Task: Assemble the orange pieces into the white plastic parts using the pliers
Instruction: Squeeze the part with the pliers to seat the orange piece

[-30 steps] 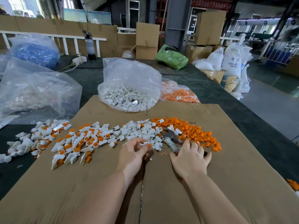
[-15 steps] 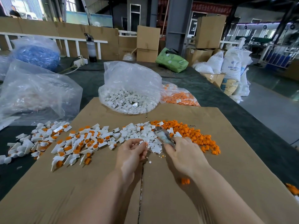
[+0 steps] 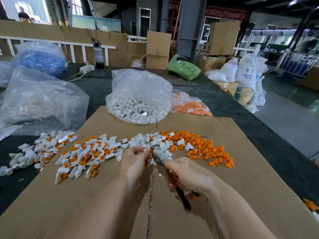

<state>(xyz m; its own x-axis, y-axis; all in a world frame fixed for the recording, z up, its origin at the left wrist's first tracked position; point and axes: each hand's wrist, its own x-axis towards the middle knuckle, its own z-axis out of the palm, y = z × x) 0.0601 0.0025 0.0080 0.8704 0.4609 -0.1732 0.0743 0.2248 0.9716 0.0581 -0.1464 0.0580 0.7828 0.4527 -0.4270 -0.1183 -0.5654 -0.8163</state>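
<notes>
While my left hand (image 3: pixel 136 158) curls its fingers around a small white part (image 3: pixel 147 149), pinching it at the fingertips, my right hand (image 3: pixel 188 175) wraps around the pliers (image 3: pixel 165 163) by the handles. Pliers nose points far-left, tip right at the pinched part, touching or just beside it; blur, cannot tell which. Whether the pliers jaws are open or closed I cannot tell. Handles look red and black and stick out near-side under my right palm.

Both hands sit over the middle of a cardboard sheet (image 3: pixel 241 195) laid on a dark table (image 3: pixel 233 107). Just past the hands, a row of loose white parts (image 3: pixel 143 140) runs across the cardboard. To the right of that, a spread of loose orange pieces (image 3: pixel 207 149). To the left, a bigger spill of white parts with orange fitted in them (image 3: pixel 82 152), running off the cardboard edge onto the table at far left. A few tiny white bits (image 3: pixel 159 174) lie on the cardboard between my hands.

Further back, a clear bag of white parts (image 3: pixel 138 107) stands at the far edge of the cardboard, and a clear bag of orange pieces (image 3: pixel 191 106) is just beside it on the right. Big crumpled clear bag (image 3: pixel 39 100) at left, bag of blue stuff (image 3: pixel 41 59) behind it. Green bag (image 3: pixel 183 67) at the far end of the table. A few orange pieces (image 3: pixel 309 204) at the right frame edge.
</notes>
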